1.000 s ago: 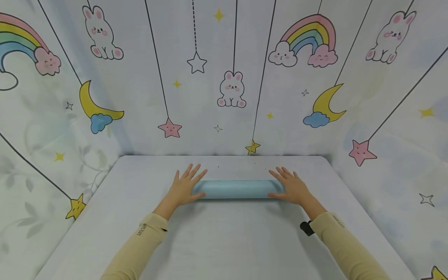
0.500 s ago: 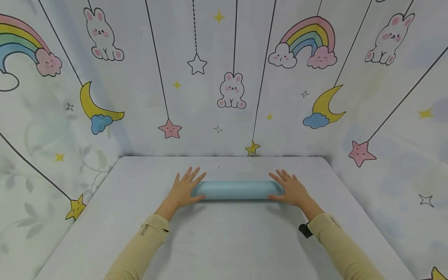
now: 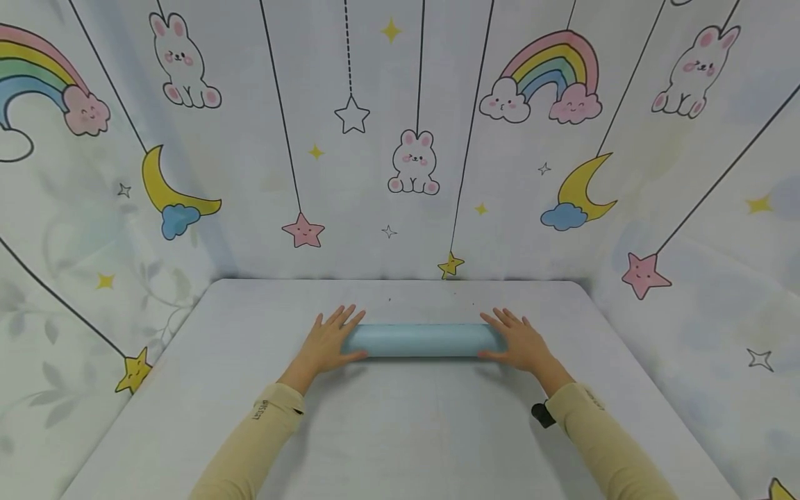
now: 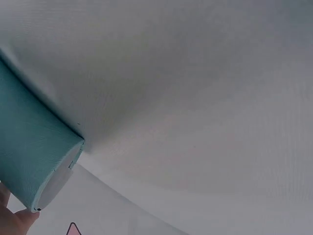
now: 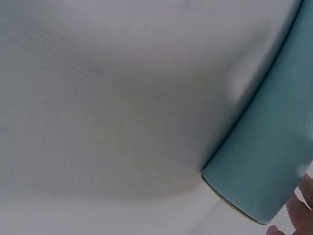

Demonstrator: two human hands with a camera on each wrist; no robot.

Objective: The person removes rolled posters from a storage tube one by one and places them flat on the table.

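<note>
A light-blue rolled-up mat (image 3: 425,341) lies crosswise on the white table in the head view. Over its left end rests my left hand (image 3: 325,346), fingers spread and straight toward the far side, thumb along the near side. The right hand (image 3: 521,344) lies over the other end in mirror fashion. In the left wrist view the mat (image 4: 34,132) shows a hollow, pale end, with fingertips (image 4: 14,223) at its lower edge. The right wrist view has the mat (image 5: 269,137) on the right side, fingers (image 5: 298,208) beside its end.
Several small dark specks dot the white table (image 3: 400,430) beyond the mat. A printed curtain (image 3: 375,160) with rabbits, stars and rainbows stands behind the table and along both sides. Something black (image 3: 542,415) hangs at the right sleeve cuff (image 3: 565,399).
Both hands have slid slightly toward the person, their fingertips now lower over the far side of the mat. The mat stays in nearly the same place.
</note>
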